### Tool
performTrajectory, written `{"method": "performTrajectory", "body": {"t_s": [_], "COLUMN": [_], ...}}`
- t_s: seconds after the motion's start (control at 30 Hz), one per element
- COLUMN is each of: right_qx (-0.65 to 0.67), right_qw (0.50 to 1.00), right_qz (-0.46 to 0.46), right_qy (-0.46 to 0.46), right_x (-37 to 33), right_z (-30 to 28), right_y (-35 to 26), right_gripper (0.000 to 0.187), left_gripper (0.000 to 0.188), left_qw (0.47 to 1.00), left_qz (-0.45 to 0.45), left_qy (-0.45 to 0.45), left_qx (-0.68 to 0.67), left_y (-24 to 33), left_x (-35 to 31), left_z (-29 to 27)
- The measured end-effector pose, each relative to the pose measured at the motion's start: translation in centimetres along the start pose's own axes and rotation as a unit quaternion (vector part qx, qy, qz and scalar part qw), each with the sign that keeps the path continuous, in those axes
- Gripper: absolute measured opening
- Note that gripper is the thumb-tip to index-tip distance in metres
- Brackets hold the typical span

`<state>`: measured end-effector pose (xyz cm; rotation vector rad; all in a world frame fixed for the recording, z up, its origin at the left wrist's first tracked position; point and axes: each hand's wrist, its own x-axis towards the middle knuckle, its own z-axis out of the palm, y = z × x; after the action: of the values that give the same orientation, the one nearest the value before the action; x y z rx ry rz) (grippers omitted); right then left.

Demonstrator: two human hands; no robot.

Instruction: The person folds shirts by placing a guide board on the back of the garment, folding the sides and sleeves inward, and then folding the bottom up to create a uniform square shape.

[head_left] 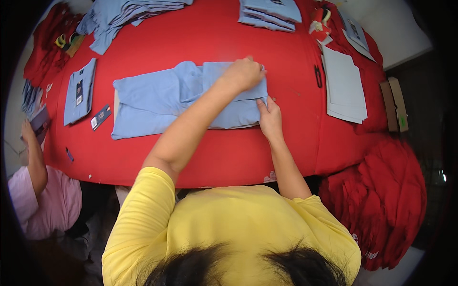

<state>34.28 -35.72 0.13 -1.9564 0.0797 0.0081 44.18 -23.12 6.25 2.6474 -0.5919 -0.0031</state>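
A light blue garment (157,100) lies in a long folded shape across the red table, with a bunched ridge near its middle. A pale stiff edge (116,106) shows at its left end. My left arm reaches across it, and my left hand (244,75) is closed at the garment's far right corner, its fingers curled and slightly blurred. Lower down, at the right end, my right hand (271,118) pinches the garment's edge with the thumb on top. A dark hang tag (100,117) lies beside the garment's left end.
A folded blue garment with a tag (80,91) lies at left. Blue garments are heaped (129,14) and stacked (269,14) at the back. Pale card sheets (344,86) and dark scissors (318,76) lie right. Red cloth (377,200) hangs at right. A person in pink (50,200) works at left.
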Motion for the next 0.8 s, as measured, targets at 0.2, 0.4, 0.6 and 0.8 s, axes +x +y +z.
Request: {"method": "performTrajectory", "body": {"t_s": [0.2,0.4,0.6,0.8], "right_qx": [-0.048,0.065,0.021,0.062], "right_qw": [0.977,0.943,0.934,0.968], "right_qz": [-0.16,-0.125,0.028,-0.063], "right_qy": [-0.136,-0.3,-0.355,-0.235], "right_x": [-2.1,-3.5,-1.2,0.6], "right_z": [3.3,4.7,9.7,15.3], "right_y": [-8.3,-10.4,-6.3,-5.4], "right_gripper": [0.042,0.046,0.038,0.03], "left_gripper": [0.055,0.051,0.045,0.045], "left_qw": [0.976,0.92,0.876,0.847], "left_qz": [-0.153,-0.188,-0.46,-0.489], "left_qy": [-0.064,0.104,0.144,0.204], "left_qx": [-0.142,-0.327,-0.031,0.036], "left_y": [-2.5,-19.0,-32.6,-29.9], "left_x": [-5.8,-19.7,-28.0,-26.9], "left_z": [-7.2,-14.8,-9.4,-8.2]}}
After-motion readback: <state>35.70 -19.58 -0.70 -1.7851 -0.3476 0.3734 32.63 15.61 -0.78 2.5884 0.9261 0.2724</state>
